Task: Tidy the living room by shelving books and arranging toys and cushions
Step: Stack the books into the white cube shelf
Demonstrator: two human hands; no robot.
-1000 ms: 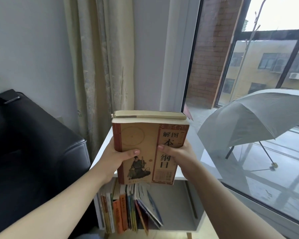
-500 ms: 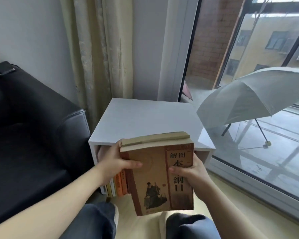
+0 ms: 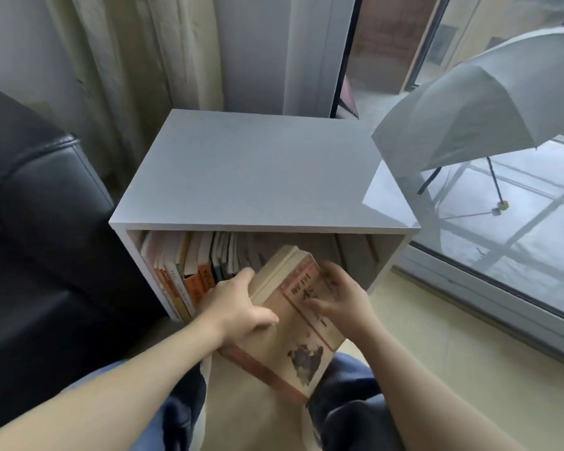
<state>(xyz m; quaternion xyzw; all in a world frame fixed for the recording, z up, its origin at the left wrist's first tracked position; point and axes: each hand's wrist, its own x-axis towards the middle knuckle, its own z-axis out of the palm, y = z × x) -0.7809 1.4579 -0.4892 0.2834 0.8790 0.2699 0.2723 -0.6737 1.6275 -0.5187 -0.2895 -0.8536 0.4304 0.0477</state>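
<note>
You have a white shelf box (image 3: pixel 258 167) standing on the pale floor (image 3: pixel 453 353); in its 1 compartment, a row of books (image 3: pixel 189 265) stands at the left.

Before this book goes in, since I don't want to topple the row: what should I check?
1. Left hand grips the brown book: ok.
2. Right hand holds its other edge: ok.
3. Free space in the white shelf right of the standing books: ok.
4. Brown book upright like the row: not ok, it is tilted.
5. Rightmost standing books steady: cannot tell, blurred.
</note>
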